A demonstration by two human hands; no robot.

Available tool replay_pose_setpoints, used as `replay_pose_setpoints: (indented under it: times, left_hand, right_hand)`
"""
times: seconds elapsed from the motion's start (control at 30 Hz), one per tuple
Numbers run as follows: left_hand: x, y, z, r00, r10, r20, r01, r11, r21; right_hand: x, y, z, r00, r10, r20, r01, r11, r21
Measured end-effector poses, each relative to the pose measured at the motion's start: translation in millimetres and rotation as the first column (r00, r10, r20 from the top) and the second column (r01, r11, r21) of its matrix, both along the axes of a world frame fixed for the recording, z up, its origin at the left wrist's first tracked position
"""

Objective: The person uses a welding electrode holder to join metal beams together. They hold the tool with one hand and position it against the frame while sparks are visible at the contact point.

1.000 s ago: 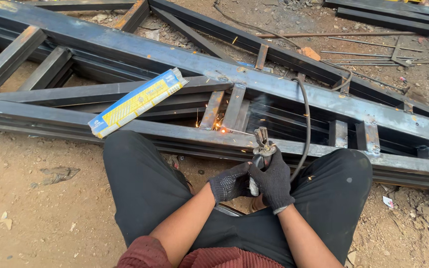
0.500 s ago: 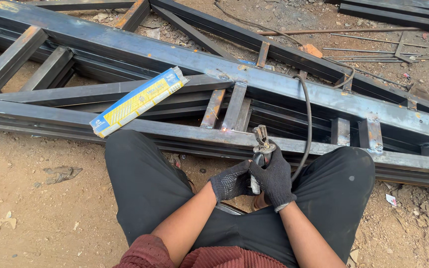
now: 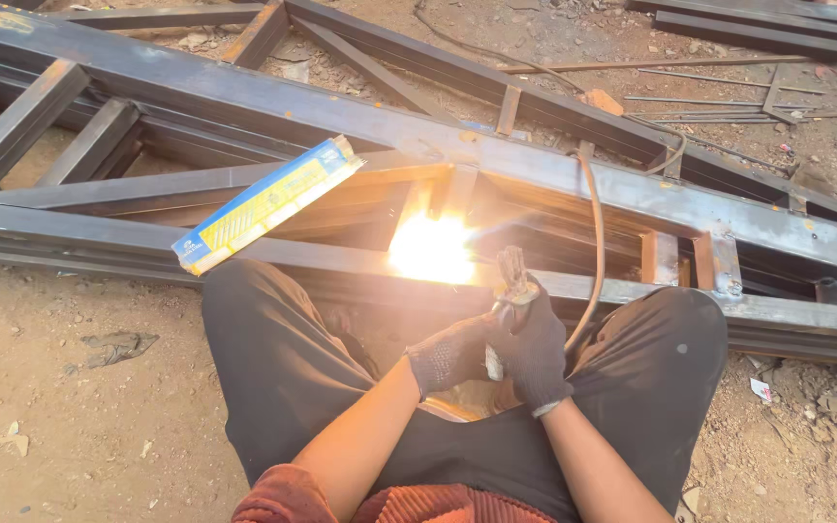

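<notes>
Welding is under way: both gloved hands, left hand [image 3: 452, 355] and right hand [image 3: 535, 349], clasp the welding holder [image 3: 513, 281] tightly. Its arc [image 3: 430, 249] flares on the steel frame [image 3: 632, 199] at eleven o'clock from the hands. Next likely calls for steady tip travel along the joint.

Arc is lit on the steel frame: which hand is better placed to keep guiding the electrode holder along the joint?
Right, probably. The right hand wraps the electrode holder, whose cable loops away on that side. The left hand only braces beside it, below the glare.
</notes>
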State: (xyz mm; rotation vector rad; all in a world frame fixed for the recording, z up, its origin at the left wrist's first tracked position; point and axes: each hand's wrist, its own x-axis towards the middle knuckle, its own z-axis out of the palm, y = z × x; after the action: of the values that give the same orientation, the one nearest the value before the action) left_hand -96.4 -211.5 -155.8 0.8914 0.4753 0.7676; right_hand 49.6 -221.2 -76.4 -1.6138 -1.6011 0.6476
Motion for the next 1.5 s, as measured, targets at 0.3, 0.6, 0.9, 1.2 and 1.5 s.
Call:
replay_pose_setpoints:
  times: [0.3, 0.6, 0.9, 1.2, 1.5]
  left_hand:
    - [2.9, 0.1, -2.0, 0.970, -0.010, 0.243, 0.115, 0.899, -0.422]
    - [2.5, 0.1, -2.4, 0.975, -0.021, 0.223, 0.112, 0.908, -0.405]
    - [2.8, 0.1, -2.0, 0.979, -0.013, 0.204, 0.096, 0.908, -0.408]
    - [3.3, 1.9, -0.6, 0.997, -0.037, -0.065, 0.034, 0.998, -0.054]
    - [1.0, -0.7, 3.0, 0.974, 0.011, 0.227, 0.088, 0.902, -0.423]
  right_hand:
    - [0.8, 2.8, -1.0, 1.000, 0.006, 0.023, -0.005, 0.999, -0.047]
    - [0.8, 6.3, -4.4, 0.999, 0.006, 0.044, -0.002, 0.995, -0.097]
    - [1.7, 8.2, -7.4, 0.999, 0.008, 0.050, -0.002, 0.992, -0.124]
    - [-4.0, 0.6, 0.9, 1.000, -0.024, -0.007, 0.023, 0.993, -0.112]
    - [-1.2, 5.2, -2.4, 0.999, -0.013, 0.037, 0.015, 0.997, -0.073]
